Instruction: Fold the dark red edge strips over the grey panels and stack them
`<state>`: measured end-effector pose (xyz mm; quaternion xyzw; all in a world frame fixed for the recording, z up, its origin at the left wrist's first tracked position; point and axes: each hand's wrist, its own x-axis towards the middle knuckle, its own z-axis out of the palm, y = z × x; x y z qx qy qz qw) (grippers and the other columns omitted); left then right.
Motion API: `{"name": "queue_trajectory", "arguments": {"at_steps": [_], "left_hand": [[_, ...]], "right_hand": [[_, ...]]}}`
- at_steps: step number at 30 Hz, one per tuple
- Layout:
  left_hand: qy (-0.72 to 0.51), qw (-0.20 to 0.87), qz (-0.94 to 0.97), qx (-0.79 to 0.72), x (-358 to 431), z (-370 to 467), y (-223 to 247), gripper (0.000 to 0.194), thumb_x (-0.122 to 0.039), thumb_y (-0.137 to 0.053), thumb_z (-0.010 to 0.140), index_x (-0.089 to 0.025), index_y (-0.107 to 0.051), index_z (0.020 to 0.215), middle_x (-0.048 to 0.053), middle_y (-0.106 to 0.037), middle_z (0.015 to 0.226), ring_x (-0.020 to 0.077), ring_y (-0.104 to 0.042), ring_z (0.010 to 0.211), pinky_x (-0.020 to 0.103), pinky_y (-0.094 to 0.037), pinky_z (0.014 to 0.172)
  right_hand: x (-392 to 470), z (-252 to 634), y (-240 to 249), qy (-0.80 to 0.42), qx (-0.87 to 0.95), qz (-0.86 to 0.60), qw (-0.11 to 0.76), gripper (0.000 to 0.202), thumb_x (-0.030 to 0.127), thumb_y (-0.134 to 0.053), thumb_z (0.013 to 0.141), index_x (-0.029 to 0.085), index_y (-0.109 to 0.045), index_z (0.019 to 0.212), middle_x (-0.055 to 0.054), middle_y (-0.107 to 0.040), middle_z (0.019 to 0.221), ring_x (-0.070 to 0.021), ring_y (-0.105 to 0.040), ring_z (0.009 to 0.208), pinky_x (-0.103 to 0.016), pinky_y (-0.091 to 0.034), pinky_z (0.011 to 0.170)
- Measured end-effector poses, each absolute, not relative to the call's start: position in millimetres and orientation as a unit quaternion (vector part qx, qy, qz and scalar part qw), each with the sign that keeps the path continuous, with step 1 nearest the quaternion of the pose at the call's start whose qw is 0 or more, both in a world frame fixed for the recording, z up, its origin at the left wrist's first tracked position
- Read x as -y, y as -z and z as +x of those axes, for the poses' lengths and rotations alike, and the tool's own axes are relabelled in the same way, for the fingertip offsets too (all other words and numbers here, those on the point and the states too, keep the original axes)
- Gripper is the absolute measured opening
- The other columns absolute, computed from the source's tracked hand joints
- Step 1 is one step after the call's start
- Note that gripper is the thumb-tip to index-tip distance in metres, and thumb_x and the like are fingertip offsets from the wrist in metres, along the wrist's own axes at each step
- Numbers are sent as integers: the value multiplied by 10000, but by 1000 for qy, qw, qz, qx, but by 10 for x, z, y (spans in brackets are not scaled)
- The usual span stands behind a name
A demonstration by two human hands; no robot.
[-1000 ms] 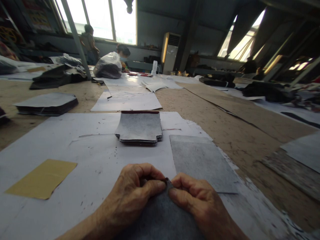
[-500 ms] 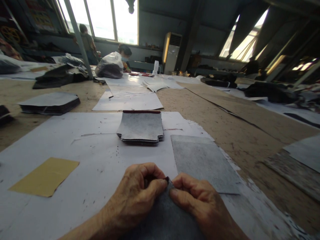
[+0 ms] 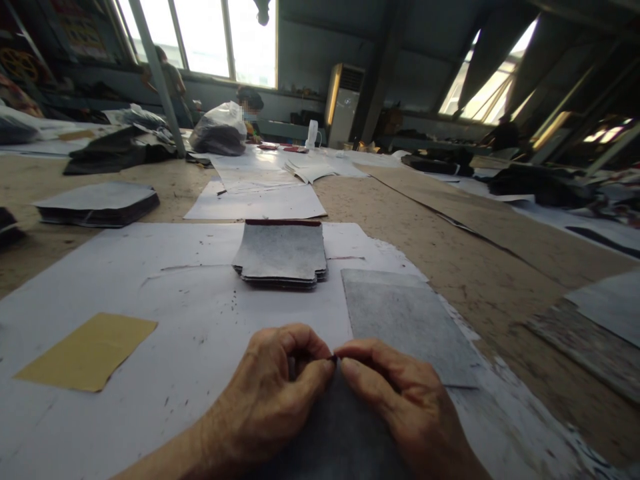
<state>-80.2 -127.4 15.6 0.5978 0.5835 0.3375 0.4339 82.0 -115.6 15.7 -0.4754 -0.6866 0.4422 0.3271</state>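
My left hand [image 3: 270,393] and my right hand [image 3: 395,400] meet at the near edge of the table, both pinching the far corner of a dark grey fabric piece [image 3: 340,433] that lies between my wrists. Thumbs and forefingers touch at that corner. Just beyond my right hand lies a flat light grey sheet [image 3: 405,320]. A small stack of grey cut pieces [image 3: 281,255] with dark red edges rests further ahead on the white paper [image 3: 150,293].
A yellow-brown card [image 3: 85,350] lies to the left. Another grey stack [image 3: 97,203] sits far left on the brown table [image 3: 450,253]. More paper sheets, dark fabric piles and a filled plastic bag [image 3: 217,133] stand further back. Two people are near the windows.
My right fingers have stretched forward and flattened over the corner, closing against my left thumb. The camera view shifted slightly.
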Motion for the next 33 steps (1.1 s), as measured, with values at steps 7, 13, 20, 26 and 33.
{"name": "queue_trajectory", "arguments": {"at_steps": [7,13,20,26,33], "left_hand": [[-309,346,644,-608,1306,-765,-166,187,-317,-497,747,-184,-617,694,1,-598,601,139,-531,570,248,-383,545],[-237,344,678,-604,1292,-822,-214,152,-291,-508,731,-191,-603,669,-23,-561,590,122,-479,567,238,-344,560],[-252,458,629,-575,1256,-864,-231,165,-289,-468,723,-164,-553,657,-40,-455,535,94,-382,504,200,-295,462],[-264,474,612,-575,1260,-872,-257,174,-301,-465,707,-157,-536,643,-35,-443,543,99,-382,518,206,-293,467],[-263,473,610,-579,1261,-868,-258,167,-298,-472,703,-159,-537,637,-40,-430,538,95,-368,508,207,-283,464]], "right_hand": [[1145,760,-95,-278,758,-445,388,178,231,-499,816,178,-626,702,26,-608,607,-85,-558,560,-178,-402,534],[1141,828,-20,-208,777,-470,363,214,242,-439,836,163,-546,668,21,-499,550,-88,-451,489,-217,-335,480],[1122,833,-112,-509,588,-530,337,354,432,-485,822,163,-500,592,35,-433,541,-78,-382,494,-210,-317,473],[1143,773,-139,-692,368,-442,436,286,411,-596,759,140,-596,669,-8,-561,555,-100,-500,504,-210,-371,500],[1144,796,-144,-688,392,-442,421,309,439,-587,765,147,-591,666,-12,-565,585,-101,-482,512,-215,-357,489]]}}
